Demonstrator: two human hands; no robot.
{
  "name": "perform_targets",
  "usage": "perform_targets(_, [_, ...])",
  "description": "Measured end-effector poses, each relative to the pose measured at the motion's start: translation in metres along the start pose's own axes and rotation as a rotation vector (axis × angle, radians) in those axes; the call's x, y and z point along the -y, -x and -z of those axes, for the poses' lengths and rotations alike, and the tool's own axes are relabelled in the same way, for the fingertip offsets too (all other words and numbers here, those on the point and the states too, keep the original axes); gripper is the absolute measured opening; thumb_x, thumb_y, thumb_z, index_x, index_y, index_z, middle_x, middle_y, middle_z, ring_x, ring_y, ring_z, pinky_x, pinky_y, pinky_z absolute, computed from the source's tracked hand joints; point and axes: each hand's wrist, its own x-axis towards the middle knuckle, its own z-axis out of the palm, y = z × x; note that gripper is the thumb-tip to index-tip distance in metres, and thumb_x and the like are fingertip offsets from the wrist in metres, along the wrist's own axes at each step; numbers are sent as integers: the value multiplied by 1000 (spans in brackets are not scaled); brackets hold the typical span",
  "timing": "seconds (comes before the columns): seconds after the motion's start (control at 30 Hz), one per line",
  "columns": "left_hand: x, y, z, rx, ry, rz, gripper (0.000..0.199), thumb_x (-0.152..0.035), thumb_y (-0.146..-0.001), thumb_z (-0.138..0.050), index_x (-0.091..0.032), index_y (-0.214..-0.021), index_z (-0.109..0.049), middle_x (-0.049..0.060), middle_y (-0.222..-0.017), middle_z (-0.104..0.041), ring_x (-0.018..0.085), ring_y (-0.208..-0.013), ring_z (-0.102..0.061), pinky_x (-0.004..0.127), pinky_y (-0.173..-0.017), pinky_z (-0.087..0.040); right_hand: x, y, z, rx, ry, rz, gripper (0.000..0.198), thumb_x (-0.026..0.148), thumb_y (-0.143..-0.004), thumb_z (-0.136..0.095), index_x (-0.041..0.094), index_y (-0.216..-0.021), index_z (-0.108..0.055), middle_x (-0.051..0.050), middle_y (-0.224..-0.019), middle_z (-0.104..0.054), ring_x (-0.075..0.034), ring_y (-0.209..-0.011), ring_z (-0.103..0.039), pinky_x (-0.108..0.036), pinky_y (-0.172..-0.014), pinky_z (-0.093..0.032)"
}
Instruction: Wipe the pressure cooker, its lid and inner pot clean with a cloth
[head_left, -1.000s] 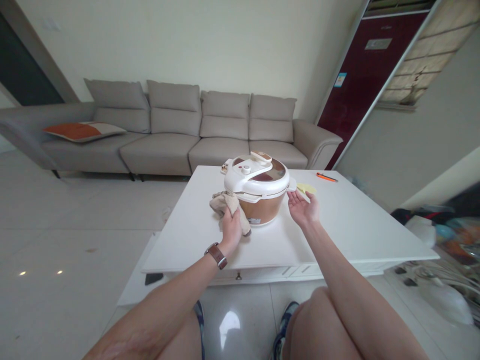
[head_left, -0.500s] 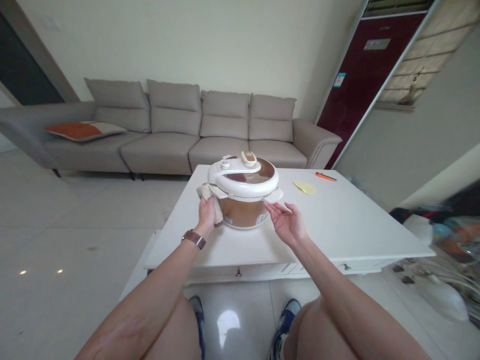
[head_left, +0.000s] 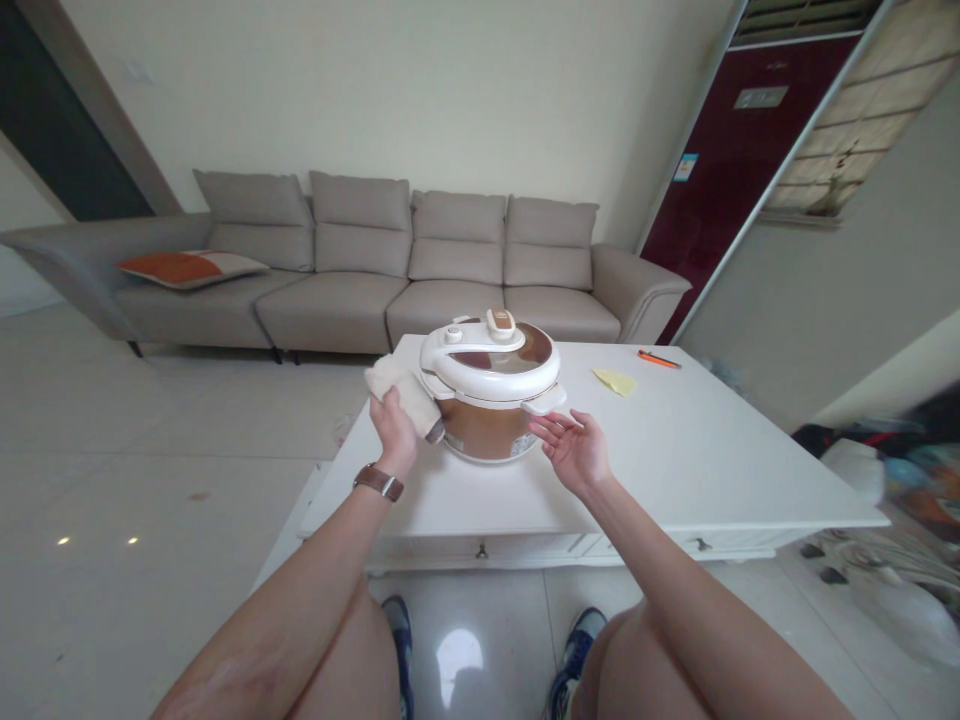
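A brown and white electric pressure cooker (head_left: 489, 385) stands upright on the white table (head_left: 675, 450), its lid on. Beside the cooker's left side, my left hand (head_left: 394, 430) grips a folded cream cloth (head_left: 405, 393) with a brown edge; the cloth lies close against the cooker's side. My right hand (head_left: 574, 450) is at the cooker's right, palm turned up and fingers apart, just under the right side handle (head_left: 545, 401). Its fingertips are near the cooker's body; whether they touch it I cannot tell. Nothing shows in that hand.
On the table's right part lie a yellow piece of paper or cloth (head_left: 615, 382) and an orange pen-like item (head_left: 660, 359). Behind the table stands a grey sofa (head_left: 450, 303) with an orange and white cushion (head_left: 191, 268). Drawer knobs (head_left: 482, 551) line the table's front.
My left hand has moved the cloth out to the left, away from the cooker's left handle. My right hand sits slightly lower relative to the right handle. The view has shifted a little.
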Motion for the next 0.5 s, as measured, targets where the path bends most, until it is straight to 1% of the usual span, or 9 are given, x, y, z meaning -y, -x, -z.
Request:
perform_targets(0.07, [-14,10,-2,57,-58,-190,38,-34,-93,-53,-18,-125,-63,12,-131,-69,22,-122,-65,31,-108,-48,0,0,1,7,31,13,24,32,-92,-52,17,-85,-70,-16,-95,-82,-24,-81,-79,-24,-50,-54])
perform_targets(0.13, [-24,21,-5,127,-147,-321,37,-30,-94,-53,-19,-128,-64,11,-129,-71,23,-122,-65,32,-109,-47,0,0,2,10,53,28,24,32,-92,-52,17,-86,-70,-15,-95,-81,-24,-80,-79,-23,-49,-53])
perform_targets(0.23, [-32,33,-11,225,-314,-431,43,-25,-93,-53,-19,-134,-63,12,-126,-73,27,-119,-67,37,-107,-48,0,0,2,3,62,40,26,32,-91,-52,16,-86,-71,-15,-95,-81,-23,-79,-79,-22,-49,-51])
perform_targets(0.3, [-34,37,-17,289,-407,-507,49,-22,-90,-54,-19,-139,-62,14,-131,-72,30,-125,-65,41,-112,-46,-1,0,1,-3,59,38,28,32,-92,-50,15,-84,-71,-15,-94,-81,-23,-79,-79,-22,-49,-50])
perform_targets(0.4, [-40,41,-29,374,-489,-645,57,-16,-87,-52,-20,-144,-61,13,-144,-65,31,-139,-56,45,-124,-33,-1,0,0,-6,57,37,27,32,-92,-50,16,-83,-70,-14,-93,-81,-22,-79,-78,-22,-49,-50])
perform_targets(0.5, [-52,49,-42,474,-535,-726,61,-12,-86,-52,-21,-145,-60,11,-146,-64,30,-144,-51,48,-129,-23,-3,-2,0,-7,57,46,26,33,-92,-51,17,-83,-69,-13,-91,-81,-22,-78,-78,-22,-49,-50])
